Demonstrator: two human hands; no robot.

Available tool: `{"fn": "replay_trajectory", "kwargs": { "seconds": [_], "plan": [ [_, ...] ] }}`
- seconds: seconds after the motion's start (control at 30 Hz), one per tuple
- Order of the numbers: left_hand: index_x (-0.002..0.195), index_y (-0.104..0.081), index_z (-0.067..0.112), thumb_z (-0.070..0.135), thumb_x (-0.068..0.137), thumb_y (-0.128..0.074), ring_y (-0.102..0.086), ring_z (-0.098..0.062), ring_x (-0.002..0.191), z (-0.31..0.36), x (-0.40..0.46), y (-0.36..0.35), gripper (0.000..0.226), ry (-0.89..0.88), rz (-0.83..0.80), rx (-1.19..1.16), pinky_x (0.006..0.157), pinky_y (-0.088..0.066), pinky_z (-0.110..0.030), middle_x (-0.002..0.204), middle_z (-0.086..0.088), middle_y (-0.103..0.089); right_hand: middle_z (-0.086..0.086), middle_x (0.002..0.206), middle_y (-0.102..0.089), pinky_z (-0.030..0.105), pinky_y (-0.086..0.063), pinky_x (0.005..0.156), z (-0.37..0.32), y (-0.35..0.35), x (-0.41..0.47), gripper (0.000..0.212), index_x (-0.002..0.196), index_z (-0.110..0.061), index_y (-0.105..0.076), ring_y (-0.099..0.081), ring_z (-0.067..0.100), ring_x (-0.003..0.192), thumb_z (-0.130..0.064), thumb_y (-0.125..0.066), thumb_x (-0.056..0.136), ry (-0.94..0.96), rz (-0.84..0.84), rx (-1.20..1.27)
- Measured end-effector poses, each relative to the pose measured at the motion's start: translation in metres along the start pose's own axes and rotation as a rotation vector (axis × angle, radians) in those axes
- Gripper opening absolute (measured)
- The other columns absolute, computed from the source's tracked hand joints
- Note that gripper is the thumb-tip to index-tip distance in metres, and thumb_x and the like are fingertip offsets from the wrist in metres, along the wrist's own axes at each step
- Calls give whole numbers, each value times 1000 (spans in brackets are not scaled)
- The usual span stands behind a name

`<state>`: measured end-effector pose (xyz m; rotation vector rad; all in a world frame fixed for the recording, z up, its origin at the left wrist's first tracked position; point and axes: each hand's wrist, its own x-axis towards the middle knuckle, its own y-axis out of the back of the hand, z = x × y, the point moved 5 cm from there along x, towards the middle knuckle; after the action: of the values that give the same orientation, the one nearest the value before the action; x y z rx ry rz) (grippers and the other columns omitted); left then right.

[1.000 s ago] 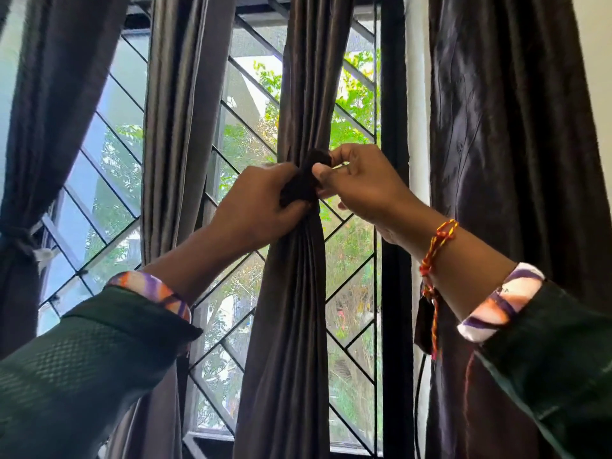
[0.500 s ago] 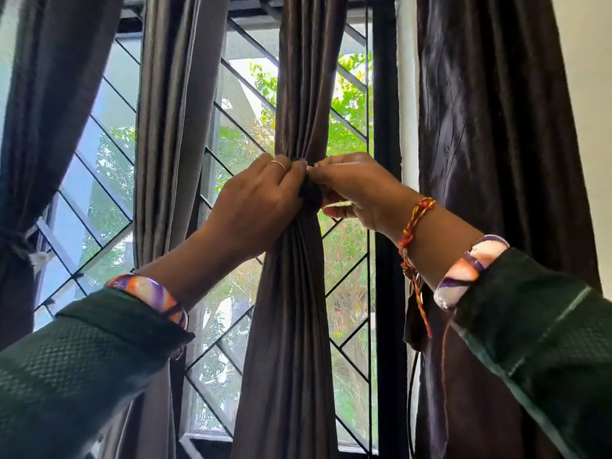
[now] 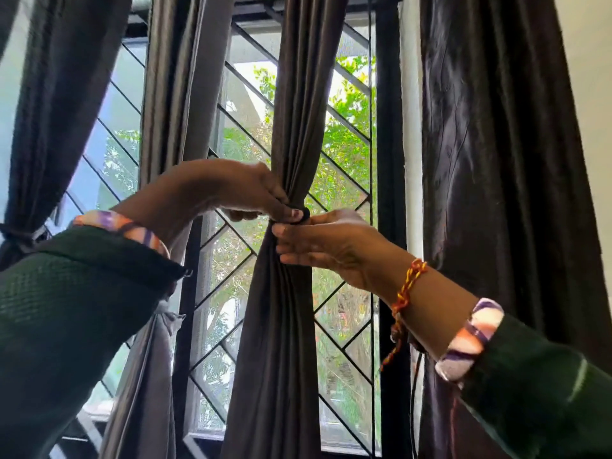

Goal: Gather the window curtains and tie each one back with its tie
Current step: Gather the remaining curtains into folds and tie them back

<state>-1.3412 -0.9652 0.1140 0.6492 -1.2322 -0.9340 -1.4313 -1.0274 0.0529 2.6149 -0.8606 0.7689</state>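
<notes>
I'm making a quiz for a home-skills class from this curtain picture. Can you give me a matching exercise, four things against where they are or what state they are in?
Things:
1. middle curtain
2. far-left curtain
3. right curtain
4. thread bracelet

States:
A. hangs loose, untied
B. on the right wrist
C. cinched at the waist, both hands on its dark tie
D. already tied back at the frame's left edge

Pairs: 1-C, 2-D, 3-A, 4-B

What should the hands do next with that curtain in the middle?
Probably pull the dark tie snug. The left hand pinches it at the waist of the middle curtain, which is already gathered, and the right hand has its fingers at the same spot, so tightening seems the next move.
</notes>
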Motion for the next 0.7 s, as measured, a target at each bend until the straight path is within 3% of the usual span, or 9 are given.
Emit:
{"fn": "replay_trajectory", "kwargs": {
  "seconds": [0.1, 0.3, 0.37, 0.43, 0.53, 0.63, 0.7],
  "plan": [
    [53, -46, 11, 33, 78, -63, -21, -8, 40, -3, 0, -7, 37, -11, -96, -101, 37, -20, -15, 39, 8, -29, 16, 82, -60, 26, -58, 62, 3, -2, 1, 17, 90, 10, -61, -60, 21, 67, 2, -68, 77, 0, 56, 68],
    [44, -42, 20, 58, 62, -71, -24, -5, 40, -8, -9, -2, 51, -52, -201, -336, 37, -24, -13, 43, 10, -30, 4, 64, -67, 22, -58, 54, 11, -4, 2, 12, 83, -7, -60, -64, 12, 56, -2, -69, 77, -69, 89, 371],
    [49, -45, 19, 59, 69, -65, -24, -5, 40, -11, -11, 0, 49, -48, -176, -366, 38, -23, -13, 44, 9, -30, 2, 60, -68, 21, -56, 51, 13, -4, 3, 5, 80, -6, -62, -64, 10, 51, -5, -67, 80, -63, 101, 435],
    [58, -43, 7, 46, 80, -56, -23, -5, 40, -16, -13, -3, 47, -49, -113, -406, 39, -22, -14, 46, 7, -28, 3, 60, -68, 21, -55, 48, 12, -3, 3, 6, 77, -3, -62, -63, 10, 48, -6, -66, 82, -36, 101, 386],
    [78, -57, -6, 29, 85, -53, -23, -5, 40, -26, -10, -4, 36, -107, 106, -614, 38, -21, -15, 48, 3, -29, 7, 62, -60, 21, -54, 45, 6, 0, 5, 13, 73, -2, -58, -60, 13, 49, -6, -64, 84, -3, 93, 205],
    [70, -64, 12, 14, 89, -54, -22, -3, 31, -76, -23, 27, 21, -58, 537, -1071, 34, -15, -13, 38, 8, -28, 7, 61, -51, 20, -53, 43, 7, 18, 4, 16, 71, -4, -55, -57, 13, 44, -4, -60, 86, -30, 154, 113],
    [70, -67, 16, 15, 89, -55, -22, -3, 29, -114, -42, 43, 22, 37, 717, -1082, 33, -16, -13, 35, 6, -28, 7, 62, -51, 20, -52, 42, 11, 37, 1, 15, 72, -4, -55, -57, 11, 40, -3, -58, 87, -51, 203, 121]
  ]
}}
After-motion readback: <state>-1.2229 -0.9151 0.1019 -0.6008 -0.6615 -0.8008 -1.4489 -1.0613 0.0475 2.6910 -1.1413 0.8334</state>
